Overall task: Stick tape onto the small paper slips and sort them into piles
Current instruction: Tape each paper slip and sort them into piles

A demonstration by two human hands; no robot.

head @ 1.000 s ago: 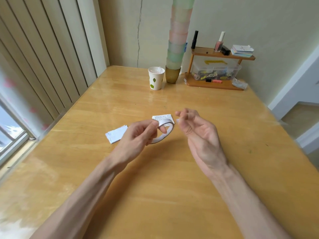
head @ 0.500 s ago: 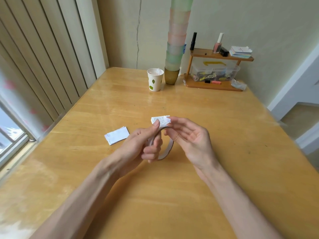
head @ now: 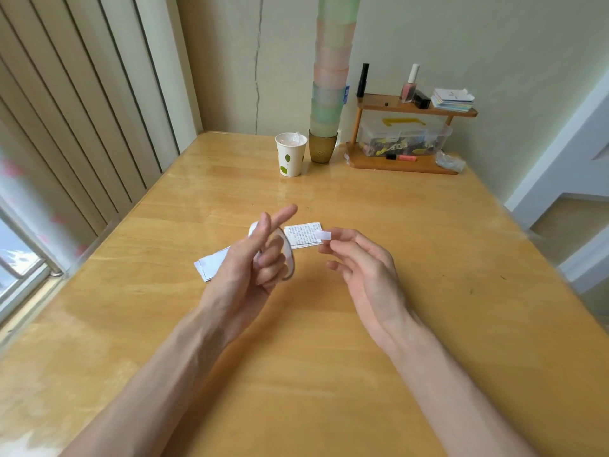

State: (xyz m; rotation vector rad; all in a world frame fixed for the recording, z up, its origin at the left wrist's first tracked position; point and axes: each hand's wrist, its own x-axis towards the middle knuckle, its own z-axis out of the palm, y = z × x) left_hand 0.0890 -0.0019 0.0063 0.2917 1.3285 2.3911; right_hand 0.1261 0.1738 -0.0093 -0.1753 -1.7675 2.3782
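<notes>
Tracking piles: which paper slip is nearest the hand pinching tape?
The printed slip, just beyond the right hand; the other slips lie behind the left hand.

pale wall (head: 461, 34) with vertical crack (head: 258, 61) | beige vertical blinds (head: 66, 110) left | window (head: 13, 258) low left, daylight | glossy wooden table (head: 329, 357) | small wooden shelf (head: 415, 108) far right

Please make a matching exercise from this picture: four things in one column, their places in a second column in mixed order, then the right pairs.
1. tape roll
2. tape piece
3. printed slip
4. paper cup

A. lying flat on the table
B. held by the left hand
C. beside the stacked cups
D. pinched by the right hand

Pairs: 1-B, 2-D, 3-A, 4-C
</notes>
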